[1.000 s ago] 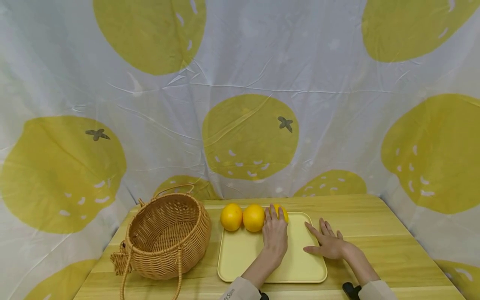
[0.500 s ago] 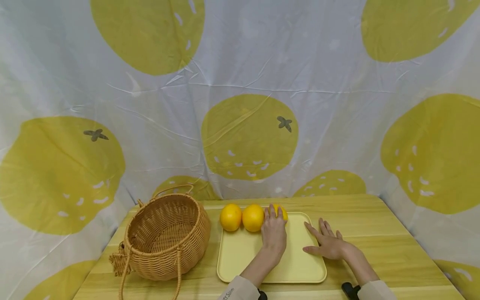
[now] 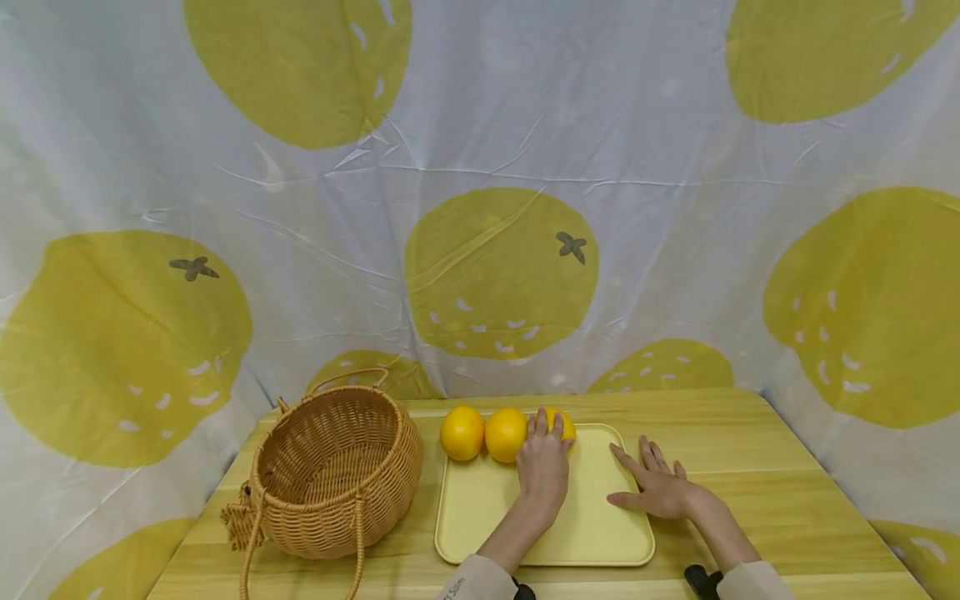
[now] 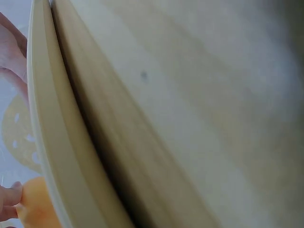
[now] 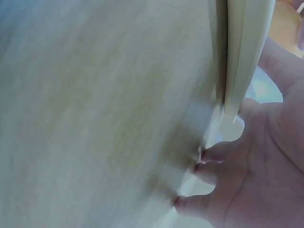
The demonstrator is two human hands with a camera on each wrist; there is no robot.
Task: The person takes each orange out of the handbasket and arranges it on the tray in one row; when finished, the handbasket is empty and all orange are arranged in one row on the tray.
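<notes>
Three oranges stand in a row along the far edge of the pale yellow tray (image 3: 495,517): a left one (image 3: 462,433), a middle one (image 3: 506,434) and a right one (image 3: 562,423). My left hand (image 3: 543,467) reaches across the tray and grips the right orange, its fingers over the near side and partly hiding it. The left wrist view catches fingertips (image 4: 14,191) against orange skin (image 4: 38,204). My right hand (image 3: 660,492) lies with fingers spread at the tray's right rim, the thumb over the rim. In the right wrist view its palm (image 5: 266,166) faces the camera.
To the left of the tray stands a round wicker basket (image 3: 405,467), its mouth tilted toward me and its handles hanging at the sides. Behind the wooden table (image 3: 787,517) hangs a white curtain (image 3: 660,208) printed with lemons.
My left hand has shifted slightly left, and its thumb now shows at the orange's right side. My right hand, the tray and the basket stay put.
</notes>
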